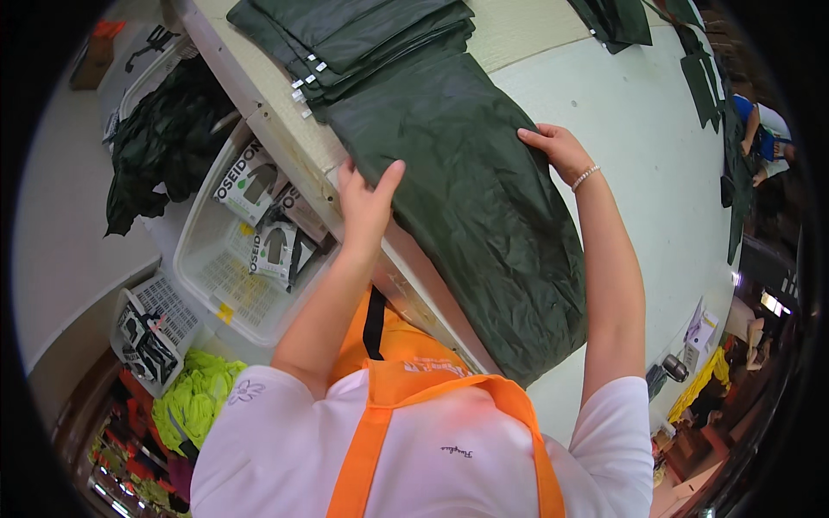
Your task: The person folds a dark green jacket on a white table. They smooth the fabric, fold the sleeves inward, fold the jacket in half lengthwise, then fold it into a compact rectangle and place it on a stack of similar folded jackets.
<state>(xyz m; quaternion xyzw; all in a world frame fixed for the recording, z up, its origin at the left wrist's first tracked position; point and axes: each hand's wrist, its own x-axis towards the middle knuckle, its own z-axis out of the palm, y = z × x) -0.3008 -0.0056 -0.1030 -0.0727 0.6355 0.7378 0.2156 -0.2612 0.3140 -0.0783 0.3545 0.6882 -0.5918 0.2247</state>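
A folded dark green garment (466, 198) of smooth, slightly shiny fabric lies lengthwise before me, its near end reaching over the table's front edge. At its left edge is my left hand (367, 203), thumb and fingers spread apart, the thumb tip resting by the fabric. On the opposite edge my right hand (561, 151), with a beaded bracelet at the wrist, grips the garment; some of its fingers are hidden. A stack of similar folded dark green garments (363, 39) with small white labels lies beyond, touching the far end of this one.
Left of the table stands a white plastic basket (194, 250) holding several packaged garments (275, 250). Dark fabric (168, 138) hangs over another basket. Bright yellow-green cloth (194, 393) lies lower left. More dark green pieces (613, 22) lie on the white tabletop (639, 173); another person (764, 134) is at the far right.
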